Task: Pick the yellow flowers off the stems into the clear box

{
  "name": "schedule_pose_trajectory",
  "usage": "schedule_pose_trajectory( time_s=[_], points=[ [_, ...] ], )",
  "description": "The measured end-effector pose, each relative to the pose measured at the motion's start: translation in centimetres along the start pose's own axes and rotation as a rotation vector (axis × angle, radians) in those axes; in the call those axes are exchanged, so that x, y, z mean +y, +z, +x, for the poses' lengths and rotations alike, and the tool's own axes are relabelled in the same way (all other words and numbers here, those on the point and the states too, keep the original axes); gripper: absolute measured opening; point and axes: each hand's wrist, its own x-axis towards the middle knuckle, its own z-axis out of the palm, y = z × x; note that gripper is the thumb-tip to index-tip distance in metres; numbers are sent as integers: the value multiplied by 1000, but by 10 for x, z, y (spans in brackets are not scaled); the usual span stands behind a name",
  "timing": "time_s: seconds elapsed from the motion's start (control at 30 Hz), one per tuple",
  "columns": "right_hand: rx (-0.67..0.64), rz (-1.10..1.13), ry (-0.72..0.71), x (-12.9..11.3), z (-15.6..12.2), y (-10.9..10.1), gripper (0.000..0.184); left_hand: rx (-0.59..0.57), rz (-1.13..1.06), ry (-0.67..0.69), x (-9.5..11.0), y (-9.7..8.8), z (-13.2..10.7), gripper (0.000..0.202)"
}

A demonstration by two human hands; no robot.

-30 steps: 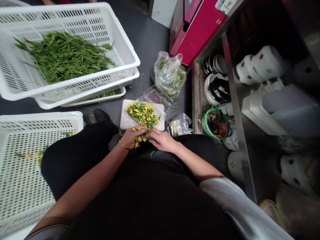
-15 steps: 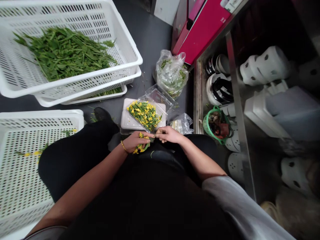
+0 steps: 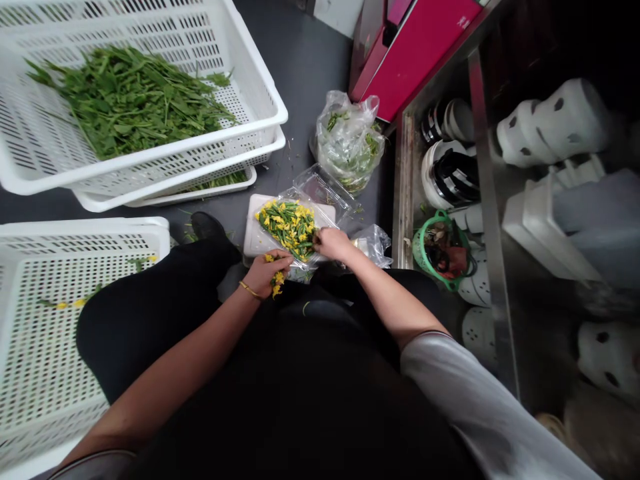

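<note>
My left hand, with a yellow bangle at its wrist, is closed around a few yellow-flowered green stems. Blossoms poke out on both sides of its fingers. My right hand is at the right edge of a clear plastic tray. Its fingertips are pinched together against the pile of cut green stems with yellow flowers in that tray; whatever they hold is hidden. Beneath the tray lies a white foam-like box. The tray's clear lid hangs open on the far side.
Stacked white crates with leafy greens stand back left. Another white crate is near my left leg. A clear bag of greens sits behind the tray. To the right, a metal shelf holds crockery and a green basket.
My right hand has moved forward from beside my left hand to the flower pile. My left hand has shifted slightly left and forward, still holding its flowering stems.
</note>
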Motion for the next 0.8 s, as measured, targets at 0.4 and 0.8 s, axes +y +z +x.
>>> schedule_pose_trajectory(
  time_s=[0.4, 0.8],
  points=[
    [205, 931, -38, -40, -58, 40, 13, 27, 31, 104, -7, 2, -1, 35],
    [40, 995, -40, -50, -52, 8, 15, -95, -5, 132, -1, 8, -3, 32]
  ],
)
